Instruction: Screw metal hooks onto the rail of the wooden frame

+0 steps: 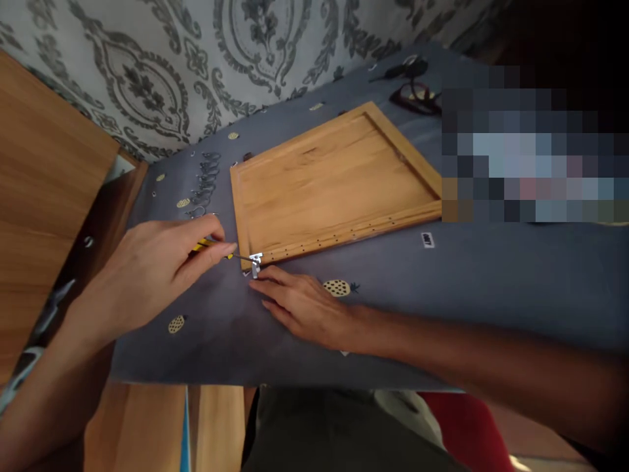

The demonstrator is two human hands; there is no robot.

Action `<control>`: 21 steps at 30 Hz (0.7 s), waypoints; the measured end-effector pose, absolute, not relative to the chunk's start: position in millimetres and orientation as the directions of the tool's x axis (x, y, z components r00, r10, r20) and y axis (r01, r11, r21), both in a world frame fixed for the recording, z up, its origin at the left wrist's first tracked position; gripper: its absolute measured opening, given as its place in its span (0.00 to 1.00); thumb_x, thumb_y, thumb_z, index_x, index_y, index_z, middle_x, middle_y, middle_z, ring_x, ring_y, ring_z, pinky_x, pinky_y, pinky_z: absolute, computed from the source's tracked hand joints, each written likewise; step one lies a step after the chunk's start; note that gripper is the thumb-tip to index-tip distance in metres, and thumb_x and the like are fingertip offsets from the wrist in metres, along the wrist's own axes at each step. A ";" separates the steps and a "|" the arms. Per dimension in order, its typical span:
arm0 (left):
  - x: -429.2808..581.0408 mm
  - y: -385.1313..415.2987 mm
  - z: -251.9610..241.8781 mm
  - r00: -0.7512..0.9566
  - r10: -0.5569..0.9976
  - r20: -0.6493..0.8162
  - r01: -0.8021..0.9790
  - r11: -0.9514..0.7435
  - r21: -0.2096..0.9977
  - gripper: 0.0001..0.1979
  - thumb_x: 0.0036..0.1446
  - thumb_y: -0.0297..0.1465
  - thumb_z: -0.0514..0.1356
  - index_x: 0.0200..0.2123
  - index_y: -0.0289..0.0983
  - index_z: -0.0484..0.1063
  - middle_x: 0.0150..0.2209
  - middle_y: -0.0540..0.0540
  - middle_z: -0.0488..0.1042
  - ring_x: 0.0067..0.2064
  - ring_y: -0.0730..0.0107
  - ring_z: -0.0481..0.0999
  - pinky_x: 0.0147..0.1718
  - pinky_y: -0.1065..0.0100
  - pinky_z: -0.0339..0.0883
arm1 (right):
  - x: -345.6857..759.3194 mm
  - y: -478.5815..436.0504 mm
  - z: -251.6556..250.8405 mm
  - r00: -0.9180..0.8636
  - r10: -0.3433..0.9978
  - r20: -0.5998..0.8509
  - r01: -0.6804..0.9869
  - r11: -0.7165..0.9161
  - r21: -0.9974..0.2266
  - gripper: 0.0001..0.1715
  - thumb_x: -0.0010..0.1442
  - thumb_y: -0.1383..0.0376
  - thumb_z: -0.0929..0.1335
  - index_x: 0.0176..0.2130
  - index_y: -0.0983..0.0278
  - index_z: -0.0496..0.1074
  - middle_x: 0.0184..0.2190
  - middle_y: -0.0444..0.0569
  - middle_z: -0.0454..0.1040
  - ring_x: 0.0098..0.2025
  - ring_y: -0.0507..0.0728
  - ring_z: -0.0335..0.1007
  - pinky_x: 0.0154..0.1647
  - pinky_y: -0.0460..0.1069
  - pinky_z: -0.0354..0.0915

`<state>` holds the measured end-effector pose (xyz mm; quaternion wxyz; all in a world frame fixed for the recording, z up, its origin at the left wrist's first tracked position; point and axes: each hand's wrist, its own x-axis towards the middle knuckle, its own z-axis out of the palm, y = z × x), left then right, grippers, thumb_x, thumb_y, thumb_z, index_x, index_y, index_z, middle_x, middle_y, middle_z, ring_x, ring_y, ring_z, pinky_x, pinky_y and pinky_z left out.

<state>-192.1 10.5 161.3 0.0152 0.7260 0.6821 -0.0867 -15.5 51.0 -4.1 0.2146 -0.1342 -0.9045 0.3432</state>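
A wooden framed board [334, 177] lies flat on a grey cloth with pineapple prints [491, 282]. My left hand [147, 272] is closed round a yellow-handled screwdriver [216, 248], whose tip points at a small metal bracket [255, 262] at the board's near left corner. My right hand [304, 305] rests on the cloth just below that corner, its fingertips pressed together at the bracket. A row of small holes runs along the board's near edge.
Several metal hooks [206, 180] lie in a row left of the board. Glasses [417, 98] and a dark tool [403, 69] sit at the far edge. A small label [427, 240] lies right of the hands. Wooden furniture [44, 183] stands at left, patterned wallpaper behind.
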 end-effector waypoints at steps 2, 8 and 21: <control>-191.5 8.0 159.2 0.030 0.994 -0.108 0.994 -0.041 -0.100 0.17 0.66 0.47 0.47 0.38 0.45 0.68 0.26 0.57 0.73 0.26 0.75 0.69 0.29 0.71 0.56 | -15.5 51.0 -4.0 -0.864 0.399 0.308 0.097 0.730 -0.677 0.18 0.65 0.70 0.63 0.54 0.65 0.70 0.52 0.55 0.72 0.46 0.58 0.75 0.46 0.55 0.73; -190.9 3.4 154.2 0.137 0.990 -0.019 0.973 -0.138 -0.183 0.15 0.67 0.42 0.47 0.32 0.41 0.64 0.21 0.57 0.68 0.22 0.76 0.67 0.25 0.71 0.53 | -14.4 51.5 -1.4 -0.872 0.409 0.268 0.139 0.733 -0.665 0.17 0.65 0.71 0.63 0.52 0.66 0.70 0.53 0.56 0.72 0.44 0.59 0.75 0.43 0.55 0.73; -189.1 0.8 144.6 0.053 0.975 0.217 0.997 -0.039 -0.071 0.13 0.62 0.44 0.57 0.34 0.41 0.68 0.23 0.58 0.71 0.21 0.82 0.67 0.24 0.77 0.57 | -15.1 50.7 -7.1 -0.842 0.427 0.329 0.103 0.727 -0.679 0.18 0.64 0.71 0.63 0.52 0.65 0.72 0.52 0.55 0.72 0.44 0.58 0.75 0.42 0.53 0.72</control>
